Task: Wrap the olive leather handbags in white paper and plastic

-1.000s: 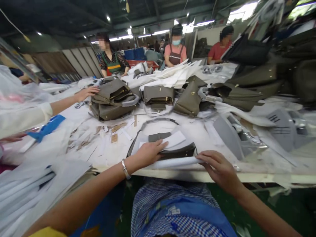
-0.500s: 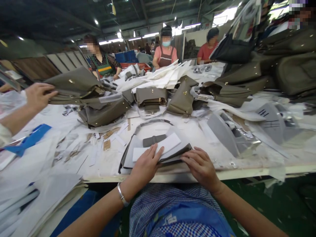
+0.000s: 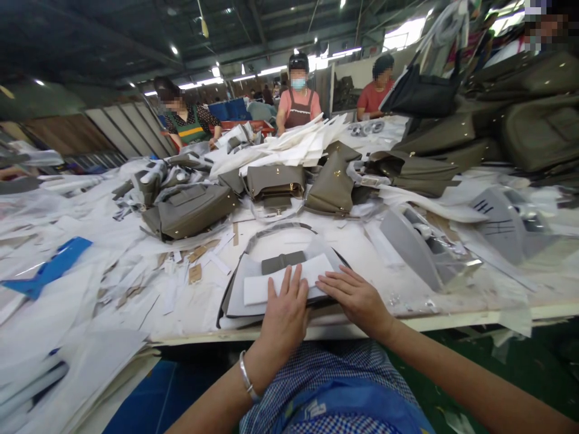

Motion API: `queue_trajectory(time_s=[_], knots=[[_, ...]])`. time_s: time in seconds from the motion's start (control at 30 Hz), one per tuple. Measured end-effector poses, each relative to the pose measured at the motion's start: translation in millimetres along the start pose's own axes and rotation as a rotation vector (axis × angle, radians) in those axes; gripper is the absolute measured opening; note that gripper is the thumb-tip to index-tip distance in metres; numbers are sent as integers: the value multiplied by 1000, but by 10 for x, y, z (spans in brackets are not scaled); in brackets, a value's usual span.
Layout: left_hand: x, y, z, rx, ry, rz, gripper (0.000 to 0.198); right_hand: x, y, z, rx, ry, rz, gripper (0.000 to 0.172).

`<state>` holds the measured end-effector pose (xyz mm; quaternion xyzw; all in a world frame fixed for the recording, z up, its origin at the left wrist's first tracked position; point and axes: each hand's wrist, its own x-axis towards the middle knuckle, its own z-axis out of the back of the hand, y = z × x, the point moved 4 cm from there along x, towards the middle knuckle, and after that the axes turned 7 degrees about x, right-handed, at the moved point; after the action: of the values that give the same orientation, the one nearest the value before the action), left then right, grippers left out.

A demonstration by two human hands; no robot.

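A flat grey handbag (image 3: 246, 288) lies at the near edge of the white table (image 3: 407, 283), its curved strap (image 3: 271, 231) looping behind it. White paper (image 3: 271, 283) covers much of its front. My left hand (image 3: 284, 307) rests flat on the paper and bag, fingers stretched out. My right hand (image 3: 355, 295) lies flat beside it on the bag's right end, fingers spread. Neither hand grips anything.
Several olive-grey handbags (image 3: 190, 208) and white sheets (image 3: 298, 144) crowd the middle of the table. A grey wrapped part (image 3: 411, 244) lies to the right, a blue piece (image 3: 49, 268) to the left. Three people work at the far side. Dark bags (image 3: 534, 120) pile at right.
The person's arm at the left lifted a grey bag off the pile and left the view. My hands moved from the bag's near edge to lie flat on top of it.
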<state>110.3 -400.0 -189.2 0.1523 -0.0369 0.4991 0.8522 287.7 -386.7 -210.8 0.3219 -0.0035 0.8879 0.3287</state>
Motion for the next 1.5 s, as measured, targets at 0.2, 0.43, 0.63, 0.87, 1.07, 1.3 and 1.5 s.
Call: queue_trajectory(time_s=[0.2, 0.43, 0.63, 0.87, 1.07, 1.3, 1.5], knots=[[51, -129, -90, 59, -63, 15, 54, -36, 34, 186, 126, -66, -47, 45], [-20, -99, -171, 63, -149, 23, 56, -560, -174, 218, 672, -285, -917, 52], [-39, -71, -204, 66, -244, 16, 54, -282, -164, 149, 1003, -58, -1041, 62], [-171, 123, -218, 89, -302, 59, 62, 173, 170, 122, 1494, -340, -1020, 57], [-230, 343, -162, -17, -407, 143, 80, 454, 393, 176, 1502, -429, -970, 49], [-261, 706, -2, -146, -511, 268, 78, 576, -108, 268, 1011, -134, -627, 28], [-232, 839, 75, -187, -536, 365, 76, 842, -1044, -261, 79, 126, -485, 49]])
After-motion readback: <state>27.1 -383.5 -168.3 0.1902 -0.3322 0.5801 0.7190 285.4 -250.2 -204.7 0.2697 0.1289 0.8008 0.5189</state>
